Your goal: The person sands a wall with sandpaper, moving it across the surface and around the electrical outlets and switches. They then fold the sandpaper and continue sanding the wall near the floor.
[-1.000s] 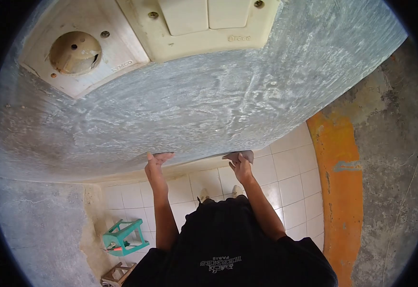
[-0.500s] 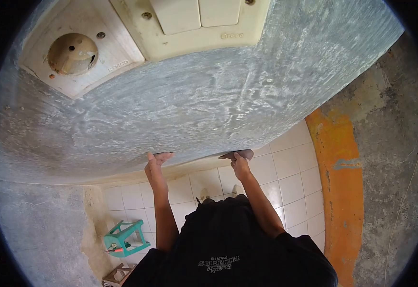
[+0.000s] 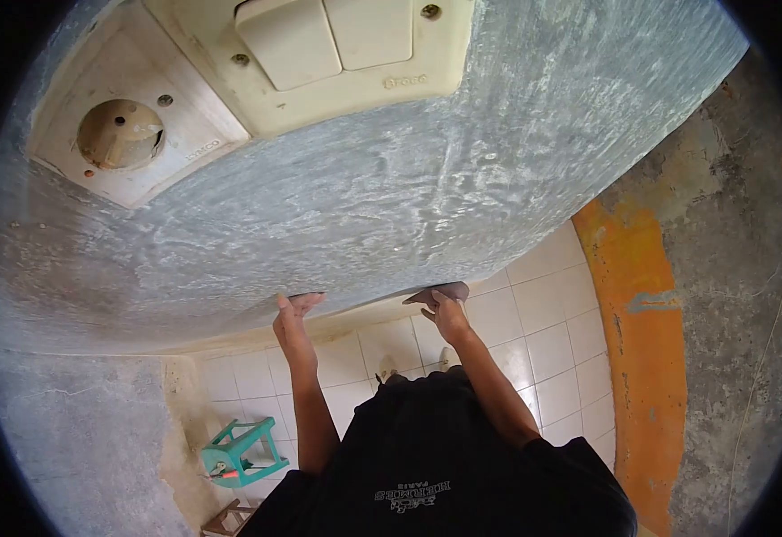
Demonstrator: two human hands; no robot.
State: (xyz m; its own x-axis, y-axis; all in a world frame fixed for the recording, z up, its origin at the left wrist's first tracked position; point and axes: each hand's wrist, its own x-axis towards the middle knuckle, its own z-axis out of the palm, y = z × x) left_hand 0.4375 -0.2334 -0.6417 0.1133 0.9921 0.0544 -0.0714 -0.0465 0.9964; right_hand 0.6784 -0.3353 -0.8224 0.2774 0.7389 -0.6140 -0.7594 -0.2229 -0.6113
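Note:
A grey plastered wall (image 3: 346,206) fills the upper part of the view, with both hands up against its lower visible edge. My left hand (image 3: 294,313) lies against the wall with its fingers stretched out to the right; a thin dark line shows along their far side. To the right, my right hand (image 3: 447,313) presses a brown piece of sandpaper (image 3: 449,291) to the wall. Its thumb and fingers grip the near side of the sheet, and one finger sticks out to the left. The sheet's far face is hidden against the wall.
A worn socket (image 3: 123,134) and a double light switch (image 3: 333,45) sit on the wall above. Below is a white tiled floor (image 3: 548,327) with a green plastic stool (image 3: 246,452) and a brown wooden stool (image 3: 227,519). An orange painted strip (image 3: 641,358) borders the right wall.
The view has tilted, so the switch and socket sit lower and further left. My right hand and the sandpaper have shifted slightly left; my left hand stays nearly in place.

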